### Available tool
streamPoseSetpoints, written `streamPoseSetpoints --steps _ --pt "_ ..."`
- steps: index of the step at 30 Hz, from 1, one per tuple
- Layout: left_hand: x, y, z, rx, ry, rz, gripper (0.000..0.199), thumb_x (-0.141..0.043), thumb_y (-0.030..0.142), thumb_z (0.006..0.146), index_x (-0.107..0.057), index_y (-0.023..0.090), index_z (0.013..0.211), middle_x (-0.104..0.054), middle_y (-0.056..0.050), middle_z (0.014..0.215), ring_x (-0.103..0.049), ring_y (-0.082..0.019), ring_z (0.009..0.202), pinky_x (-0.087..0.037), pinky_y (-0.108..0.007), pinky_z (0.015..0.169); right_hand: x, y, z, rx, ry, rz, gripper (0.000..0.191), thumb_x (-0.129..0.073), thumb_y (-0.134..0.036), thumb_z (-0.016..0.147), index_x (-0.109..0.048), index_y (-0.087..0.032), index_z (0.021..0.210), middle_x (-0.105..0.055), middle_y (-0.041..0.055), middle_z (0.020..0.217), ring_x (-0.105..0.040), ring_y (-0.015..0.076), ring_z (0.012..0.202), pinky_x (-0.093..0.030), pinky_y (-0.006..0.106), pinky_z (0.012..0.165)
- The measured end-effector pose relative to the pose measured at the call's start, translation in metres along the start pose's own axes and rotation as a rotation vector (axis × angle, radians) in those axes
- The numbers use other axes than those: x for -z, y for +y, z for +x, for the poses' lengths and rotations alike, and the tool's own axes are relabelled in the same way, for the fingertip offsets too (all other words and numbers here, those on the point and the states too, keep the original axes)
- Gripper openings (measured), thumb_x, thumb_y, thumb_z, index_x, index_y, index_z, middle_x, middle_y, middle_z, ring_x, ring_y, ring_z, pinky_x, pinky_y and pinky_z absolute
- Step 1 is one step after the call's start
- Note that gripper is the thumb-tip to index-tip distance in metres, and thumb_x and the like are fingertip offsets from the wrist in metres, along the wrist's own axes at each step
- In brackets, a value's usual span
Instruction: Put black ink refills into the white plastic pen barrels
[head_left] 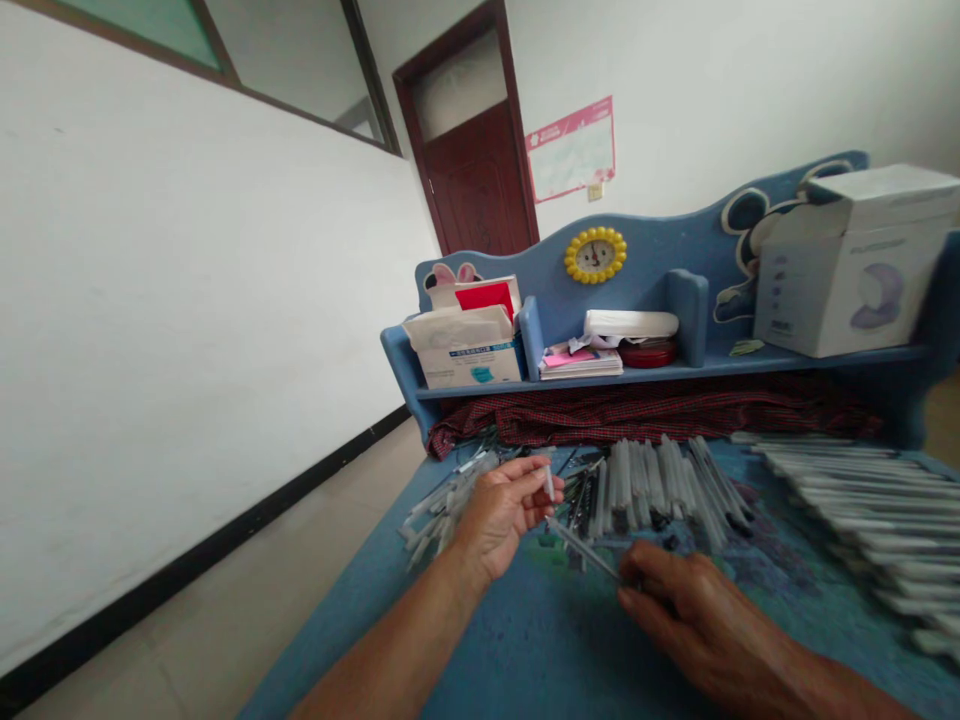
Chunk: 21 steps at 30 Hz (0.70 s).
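Observation:
My left hand [501,515] pinches a small whitish translucent cap [549,484] between thumb and fingers, above the desk. In my right hand [679,600] is a thin pen-like stick [583,549], gripped at its near end, its tip pointing up and left, just below the cap and apart from it. Beyond both hands lies a row of translucent tubes with dark ends [649,480]. Left of my left hand is a loose heap of whitish caps [446,510]. Dark thin pieces [581,495] lie between the heap and the row.
Many finished-looking grey-white sticks [862,510] are stacked at the right. A blue shelf [480,391] stands along the back, holding a mask box [480,362], papers [581,364] and a large white box [847,270]. Checked cloth [637,415] lies beneath it on the blue desk [525,650].

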<state>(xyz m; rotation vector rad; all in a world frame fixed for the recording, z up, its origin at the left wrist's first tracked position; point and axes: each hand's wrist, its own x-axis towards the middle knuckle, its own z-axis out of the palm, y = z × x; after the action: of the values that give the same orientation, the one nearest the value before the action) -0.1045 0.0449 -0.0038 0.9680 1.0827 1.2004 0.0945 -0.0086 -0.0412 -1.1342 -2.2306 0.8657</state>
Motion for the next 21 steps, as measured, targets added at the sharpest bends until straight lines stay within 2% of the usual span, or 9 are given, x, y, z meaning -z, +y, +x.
streamPoseSetpoints --steps 4,10,15,21 --pt "-0.004 -0.003 -0.006 0.033 -0.011 -0.041 0.013 -0.062 0.016 0.070 -0.054 0.013 0.080 -0.067 -0.007 0.072 -0.061 -0.011 0.058 -0.045 -0.019 0.051 -0.004 0.005 0.002 -0.038 0.020 -0.011 0.018 -0.035 -0.029 0.086 -0.044 -0.019 0.073 -0.048 -0.0042 0.056 -0.044 0.0089 0.050 -0.028 0.021 0.048" --pt "-0.002 -0.005 -0.007 0.038 0.021 -0.029 0.011 -0.061 0.015 0.070 -0.052 0.014 0.076 -0.067 -0.007 0.074 -0.061 -0.011 0.058 -0.044 -0.018 0.050 -0.002 0.006 0.002 -0.099 0.019 0.040 0.022 -0.033 -0.035 0.087 -0.045 -0.019 0.076 -0.044 -0.0050 0.053 -0.043 0.0090 0.047 -0.028 0.021 0.045" --pt "-0.004 -0.007 -0.009 0.034 0.010 0.008 0.013 -0.062 0.019 0.069 -0.051 0.014 0.075 -0.068 -0.006 0.076 -0.062 -0.011 0.059 -0.042 -0.018 0.050 -0.001 0.004 0.001 -0.081 0.029 0.008 0.023 -0.032 -0.034 0.087 -0.045 -0.019 0.075 -0.044 -0.0049 0.053 -0.043 0.0092 0.047 -0.028 0.021 0.046" --pt "-0.007 -0.011 -0.010 0.011 -0.033 0.139 0.018 -0.064 0.023 0.066 -0.051 0.014 0.074 -0.066 -0.004 0.068 -0.061 -0.012 0.057 -0.040 -0.019 0.049 0.001 0.007 0.001 -0.068 0.045 -0.030 0.021 -0.033 -0.033 0.087 -0.044 -0.020 0.074 -0.043 -0.0056 0.051 -0.042 0.0095 0.046 -0.027 0.021 0.046"
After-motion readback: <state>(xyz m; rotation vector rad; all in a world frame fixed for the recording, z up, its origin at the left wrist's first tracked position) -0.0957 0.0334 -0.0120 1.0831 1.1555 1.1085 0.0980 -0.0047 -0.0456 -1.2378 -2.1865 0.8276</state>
